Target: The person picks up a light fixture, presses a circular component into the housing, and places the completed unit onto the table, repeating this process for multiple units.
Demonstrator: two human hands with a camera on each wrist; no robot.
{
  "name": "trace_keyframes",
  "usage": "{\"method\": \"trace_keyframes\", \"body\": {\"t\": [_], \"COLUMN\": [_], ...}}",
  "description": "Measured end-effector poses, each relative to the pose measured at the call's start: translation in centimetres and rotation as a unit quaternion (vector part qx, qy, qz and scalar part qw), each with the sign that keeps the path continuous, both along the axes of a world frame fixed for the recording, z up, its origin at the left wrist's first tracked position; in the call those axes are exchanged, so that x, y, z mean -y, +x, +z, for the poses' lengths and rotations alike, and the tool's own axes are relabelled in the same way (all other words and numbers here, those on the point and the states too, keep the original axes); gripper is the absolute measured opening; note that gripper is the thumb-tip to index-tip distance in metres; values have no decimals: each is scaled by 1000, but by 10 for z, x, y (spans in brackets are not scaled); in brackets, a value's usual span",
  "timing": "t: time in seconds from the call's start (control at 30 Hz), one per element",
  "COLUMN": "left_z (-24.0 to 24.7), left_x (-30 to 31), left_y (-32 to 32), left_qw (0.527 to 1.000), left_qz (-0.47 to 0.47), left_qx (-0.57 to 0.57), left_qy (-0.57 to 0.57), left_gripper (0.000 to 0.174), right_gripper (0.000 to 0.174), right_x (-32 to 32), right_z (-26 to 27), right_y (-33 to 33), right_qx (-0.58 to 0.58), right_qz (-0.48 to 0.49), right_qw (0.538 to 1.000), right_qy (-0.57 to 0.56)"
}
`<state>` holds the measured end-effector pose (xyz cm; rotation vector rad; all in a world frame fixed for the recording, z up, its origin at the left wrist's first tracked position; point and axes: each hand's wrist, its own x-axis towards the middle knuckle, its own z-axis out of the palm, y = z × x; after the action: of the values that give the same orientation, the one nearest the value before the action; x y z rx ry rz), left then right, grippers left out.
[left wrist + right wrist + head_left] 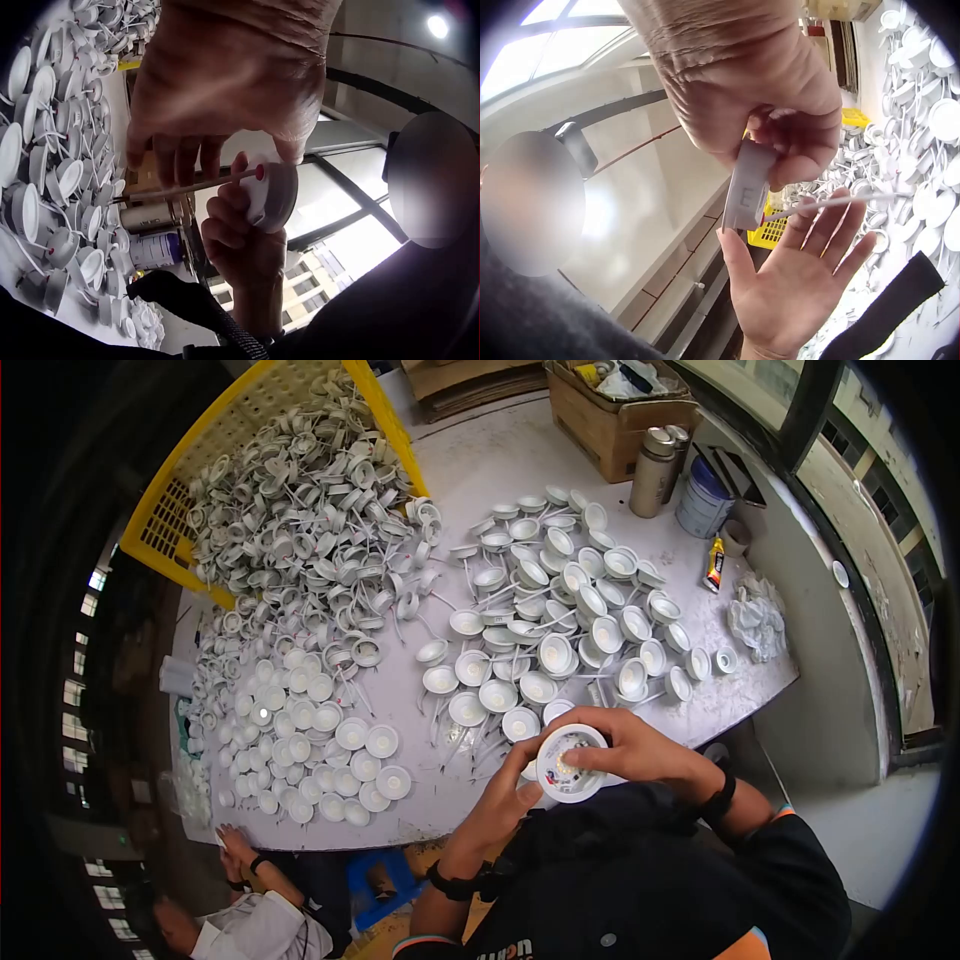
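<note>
A round white downlight (558, 780), with a circuit board and yellow LED patch inside, is in front of the person's chest. The right hand (640, 748) grips it, its thumb reaching over the rim onto the board; curled fingers show behind it in the left wrist view. The left hand (500, 808) has its thumb at the rim, and its other fingers extend spread and straight in the right wrist view. A white cable (832, 201) runs from the downlight's back past the left fingers. Nearest on the table lie several similar open-faced downlights (537, 688) with cables.
White-covered downlights (365, 765) lie left on the table (440, 800). Behind them a yellow crate (405, 450) spills white housings. At the back right stand a cardboard box (600, 435), flask (653, 475), bucket (703, 505) and yellow tube (714, 565). Another person (265, 925) sits lower left.
</note>
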<state>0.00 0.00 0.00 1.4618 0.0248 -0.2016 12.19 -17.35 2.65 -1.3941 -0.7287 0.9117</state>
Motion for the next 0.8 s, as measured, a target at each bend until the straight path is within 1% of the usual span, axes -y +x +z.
{"method": "trace_keyframes", "body": {"t": [0.07, 0.1, 0.17, 0.2, 0.27, 0.3, 0.33, 0.37, 0.4, 0.43, 0.47, 0.5, 0.53, 0.57, 0.67, 0.7, 0.77, 0.8], "left_z": [6, 5, 6, 7, 10, 13, 15, 16, 15, 13, 11, 10, 9, 9, -1, 0, 5, 3], "left_x": [-5, 6, 8, 9, 9, 12, 14, 15, 16, 20, 24, 28, 31, 34, 35, 36, 42, 46], "left_y": [0, 1, 4, 5, 9, 9, 10, 11, 10, 9, 10, 12, 14, 15, 15, 16, 22, 25], "left_qw": [999, 999, 999, 999, 991, 991, 991, 990, 989, 990, 990, 990, 991, 992, 991, 991, 982, 984], "left_qz": [-32, -35, -41, -44, -46, -47, -27, -7, -7, 11, 29, 26, 33, 42, 18, 16, 42, 30], "left_qx": [-16, -28, 9, 9, -47, -49, -70, -92, -96, -108, -116, -116, -94, -72, -78, -79, -157, -153], "left_qy": [-2, -1, -2, -3, 118, 116, 112, 109, 111, 95, 78, 77, 87, 96, 105, 106, 98, 91], "left_gripper": [68, 68, 53, 53, 39, 39, 34, 29, 29, 29, 28, 28, 28, 27, 31, 31, 27, 27], "right_gripper": [31, 31, 31, 31, 31, 31, 31, 32, 32, 32, 34, 35, 37, 37, 37, 39, 41, 43], "right_x": [-3, 8, 11, 13, 15, 17, 17, 16, 15, 15, 17, 18, 19, 21, 24, 25, 27, 28], "right_z": [4, 0, 0, 0, 0, 0, -6, -17, -23, -23, -20, -19, -27, -31, -41, -46, -51, -50], "right_y": [-1, 2, 8, 9, 13, 13, 12, 9, 5, 2, 1, 1, 0, -2, -6, -8, -10, -8], "right_qx": [-13, -25, 26, 26, 23, 19, 19, -6, -34, -39, -123, -203, -219, -221, -205, -183, -160, -106], "right_qz": [17, 15, 59, 56, 37, 30, 29, 2, -27, -29, -30, -31, -44, -46, -57, -72, -96, -106], "right_qw": [1000, 1000, 997, 998, 997, 997, 997, 999, 999, 999, 990, 973, 970, 970, 974, 978, 981, 987], "right_qy": [-10, -9, -29, -30, -60, -75, -76, -43, -9, -8, -59, -107, -93, -93, -74, -63, -55, -57]}}
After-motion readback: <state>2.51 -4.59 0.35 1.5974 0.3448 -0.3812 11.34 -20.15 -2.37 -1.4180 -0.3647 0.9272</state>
